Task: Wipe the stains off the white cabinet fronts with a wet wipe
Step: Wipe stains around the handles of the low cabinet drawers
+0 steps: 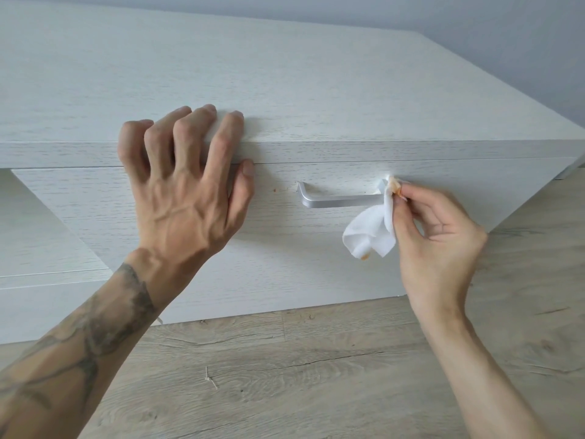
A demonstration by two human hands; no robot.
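Note:
A low white cabinet has a drawer front [285, 248] with a silver bar handle [335, 201]. My right hand [440, 236] pinches a white wet wipe [370, 232] and presses its orange-stained tip against the front by the handle's right end. A small reddish stain [274, 190] sits on the front left of the handle. My left hand [183, 179] rests on the cabinet's top edge [348, 150], bent fingers spread on top, thumb against the drawer front.
The cabinet top [285, 74] stretches away to a grey wall [474, 14]. An open compartment [31, 232] lies left of the drawer. Light wood-look flooring [316, 375] runs below and to the right of the cabinet.

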